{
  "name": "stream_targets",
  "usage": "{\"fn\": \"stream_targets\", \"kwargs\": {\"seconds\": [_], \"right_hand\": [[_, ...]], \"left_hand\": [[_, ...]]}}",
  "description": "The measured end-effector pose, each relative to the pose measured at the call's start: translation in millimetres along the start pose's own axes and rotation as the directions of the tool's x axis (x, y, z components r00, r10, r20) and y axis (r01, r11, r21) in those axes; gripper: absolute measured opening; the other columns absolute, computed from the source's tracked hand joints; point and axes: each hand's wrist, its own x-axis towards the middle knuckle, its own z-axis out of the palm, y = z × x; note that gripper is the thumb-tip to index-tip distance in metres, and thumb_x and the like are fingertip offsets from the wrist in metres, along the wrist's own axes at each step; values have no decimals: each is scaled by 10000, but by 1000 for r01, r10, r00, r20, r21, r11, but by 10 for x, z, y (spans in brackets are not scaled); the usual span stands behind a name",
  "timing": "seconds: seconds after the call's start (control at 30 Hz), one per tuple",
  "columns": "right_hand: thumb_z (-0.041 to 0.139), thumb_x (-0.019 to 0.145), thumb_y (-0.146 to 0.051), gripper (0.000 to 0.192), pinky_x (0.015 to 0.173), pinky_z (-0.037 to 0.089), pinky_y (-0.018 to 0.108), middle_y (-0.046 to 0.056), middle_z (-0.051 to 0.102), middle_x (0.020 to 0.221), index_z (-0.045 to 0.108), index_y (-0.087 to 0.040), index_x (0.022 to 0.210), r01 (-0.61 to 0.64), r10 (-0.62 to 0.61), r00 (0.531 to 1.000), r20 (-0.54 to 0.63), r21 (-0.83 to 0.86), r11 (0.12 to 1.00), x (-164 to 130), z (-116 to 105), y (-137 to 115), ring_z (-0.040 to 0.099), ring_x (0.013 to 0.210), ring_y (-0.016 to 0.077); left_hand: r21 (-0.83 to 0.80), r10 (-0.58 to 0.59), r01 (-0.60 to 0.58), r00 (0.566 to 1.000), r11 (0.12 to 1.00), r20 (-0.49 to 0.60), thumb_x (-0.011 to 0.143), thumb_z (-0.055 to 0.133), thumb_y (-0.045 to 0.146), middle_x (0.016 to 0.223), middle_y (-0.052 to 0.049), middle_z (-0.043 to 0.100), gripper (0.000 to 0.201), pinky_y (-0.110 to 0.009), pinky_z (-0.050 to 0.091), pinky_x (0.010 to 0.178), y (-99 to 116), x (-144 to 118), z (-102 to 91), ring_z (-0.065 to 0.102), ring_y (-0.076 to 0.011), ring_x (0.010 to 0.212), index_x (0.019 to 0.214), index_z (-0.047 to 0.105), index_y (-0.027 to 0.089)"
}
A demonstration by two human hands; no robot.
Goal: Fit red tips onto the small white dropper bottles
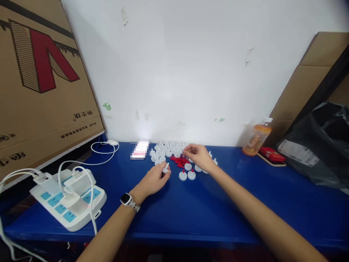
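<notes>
On the blue table (191, 207) lie several small white plastic caps (169, 150) and a heap of tiny red pieces (179, 161). My left hand (155, 180), with a watch on its wrist, pinches one white cap (166, 167) between thumb and fingers. My right hand (197, 155) reaches over the red heap and the caps, fingers bent down toward them; whether it holds anything I cannot tell. Two caps with red tops (187, 175) stand just in front of the heap.
A white power strip (69, 198) with plugs and cables sits at the left. Cardboard (40, 80) leans at left, more cardboard and a black bag (321, 145) at right. An orange drink bottle (257, 140) and a red pack (271, 154) stand near the wall.
</notes>
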Motion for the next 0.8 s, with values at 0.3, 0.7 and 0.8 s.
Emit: {"fn": "stream_targets", "kwargs": {"seconds": [0.3,0.7,0.8], "right_hand": [[687,794,-470,306,569,460,265,42,719,741,726,-170,837,-30,12,998,64,301,953,-242,85,-4,620,616,150],[767,690,-466,333,591,486,267,1,658,653,605,-194,790,-58,66,998,-2,447,893,-243,218,-52,610,586,139],[711,758,-467,299,585,470,263,4,630,634,599,-192,727,3,26,997,-75,362,932,-278,248,-128,577,582,136]], "left_hand": [[168,138,-132,990,977,-23,972,366,480,836,-40,584,315,-322,433,686,211,362,45,574,-205,749,959,538,217],[123,124,-119,991,985,-41,979,371,430,883,-54,575,290,-362,464,733,286,393,156,574,-214,787,992,554,205],[112,139,-130,987,985,-78,990,351,425,880,-58,568,291,-385,467,764,323,391,148,570,-231,833,1013,534,200]]}}
